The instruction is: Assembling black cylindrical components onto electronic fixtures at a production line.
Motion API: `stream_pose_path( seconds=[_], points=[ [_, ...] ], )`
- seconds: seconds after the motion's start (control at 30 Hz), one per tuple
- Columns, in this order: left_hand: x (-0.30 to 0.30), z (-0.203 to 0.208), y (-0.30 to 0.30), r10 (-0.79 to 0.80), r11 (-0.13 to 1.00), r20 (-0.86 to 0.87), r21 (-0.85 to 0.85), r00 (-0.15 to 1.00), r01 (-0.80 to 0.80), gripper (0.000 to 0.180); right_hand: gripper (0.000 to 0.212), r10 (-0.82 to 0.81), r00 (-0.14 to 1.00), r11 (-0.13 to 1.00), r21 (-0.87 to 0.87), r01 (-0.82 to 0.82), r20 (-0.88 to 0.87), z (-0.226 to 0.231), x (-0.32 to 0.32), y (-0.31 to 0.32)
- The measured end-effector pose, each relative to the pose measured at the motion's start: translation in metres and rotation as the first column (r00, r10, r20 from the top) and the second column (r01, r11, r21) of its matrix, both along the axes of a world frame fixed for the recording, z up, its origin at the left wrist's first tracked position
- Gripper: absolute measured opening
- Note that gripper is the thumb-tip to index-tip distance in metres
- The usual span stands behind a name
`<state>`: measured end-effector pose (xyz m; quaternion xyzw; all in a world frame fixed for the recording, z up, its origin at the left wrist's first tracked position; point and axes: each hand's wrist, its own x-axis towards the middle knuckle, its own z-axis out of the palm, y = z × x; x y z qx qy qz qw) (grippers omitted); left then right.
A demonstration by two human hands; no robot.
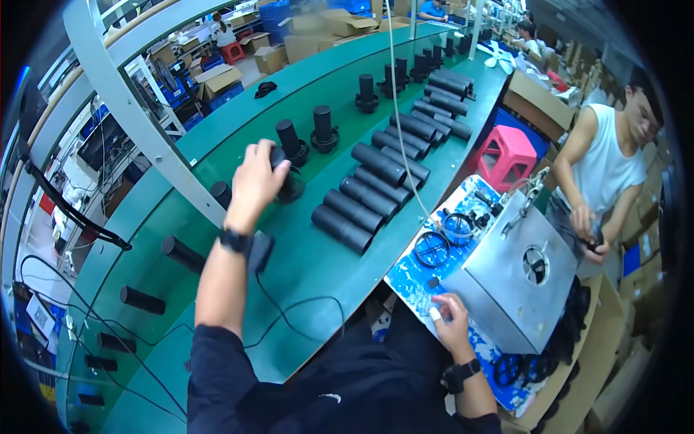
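Note:
My left hand [254, 181] reaches over the green bench and is closed around the top of a black cylindrical part with a wider base [290, 189]. Similar upright black parts [323, 129] stand beyond it along the belt. Right of that hand, a row of black tubes [353, 208] lies on its side on the green surface. My right hand [451, 324] hovers by the blue-and-white stained board [406, 273], its fingers loosely curled and apart, with nothing seen in them. Black rings with spokes [431, 249] lie on the board near a metal box [517, 278].
A white upright post [155, 137] rises left of my left arm. Black cables [289, 311] loop over the bench. A pink stool [504, 155] stands beyond the metal box. At right, a person in a white sleeveless top [607, 148] handles a dark part. An open carton [596, 347] borders the board.

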<state>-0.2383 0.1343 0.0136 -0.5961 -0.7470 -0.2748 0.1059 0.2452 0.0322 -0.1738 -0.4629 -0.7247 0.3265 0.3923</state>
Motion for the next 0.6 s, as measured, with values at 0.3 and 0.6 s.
stream_pose_path(
  seconds=[0.3,0.6],
  points=[
    [-0.071,-0.035,0.071,0.404,0.779,-0.205,-0.435,0.892,-0.452,0.067,0.019,0.012,0.999,1.0,-0.017,-0.012,-0.04,-0.027,0.011,-0.007],
    [-0.148,-0.066,0.011,0.364,0.709,-0.407,-0.463,0.838,-0.533,0.072,0.016,0.106,0.988,0.994,0.021,-0.104,-0.112,-0.022,0.0,0.0]
  ],
)
